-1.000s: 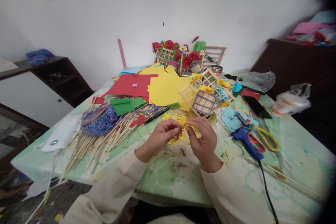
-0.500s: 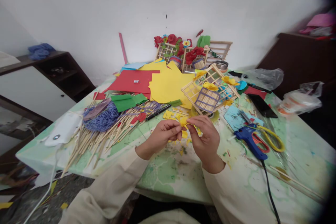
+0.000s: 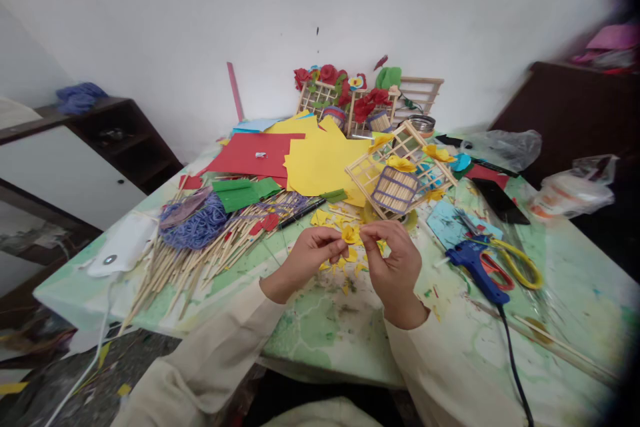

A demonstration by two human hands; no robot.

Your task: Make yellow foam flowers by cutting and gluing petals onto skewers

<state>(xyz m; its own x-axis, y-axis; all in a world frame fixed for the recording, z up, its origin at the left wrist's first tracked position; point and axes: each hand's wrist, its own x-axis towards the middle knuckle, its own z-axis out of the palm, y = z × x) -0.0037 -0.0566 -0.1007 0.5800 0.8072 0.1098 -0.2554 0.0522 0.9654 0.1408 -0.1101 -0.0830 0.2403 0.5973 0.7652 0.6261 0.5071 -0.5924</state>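
A small yellow paper flower (image 3: 350, 234) is pinched between the thumb and fingers of my left hand (image 3: 313, 260), above the near middle of the table. My right hand (image 3: 395, 265) is just to the right of the flower, its thumb and fingertips closed together. Whether a petal edge is between those fingertips is too small to tell. Yellow paper scraps (image 3: 345, 268) lie scattered under both hands. Just beyond my right hand leans a wooden stick lattice (image 3: 360, 177) with yellow paper flowers and a small stick basket (image 3: 395, 191) on it.
To the right lie a blue glue gun (image 3: 477, 267), yellow-handled scissors (image 3: 520, 267) and a black phone (image 3: 500, 201). On the left are wooden sticks (image 3: 200, 273), purple yarn (image 3: 195, 223) and a white device (image 3: 123, 247). Yellow paper sheets (image 3: 320, 163) and a red sheet (image 3: 250, 153) lie further back.
My right fingertips have shifted slightly right, away from the flower's middle, so more of the flower shows. My left hand stays on it, nearly still.
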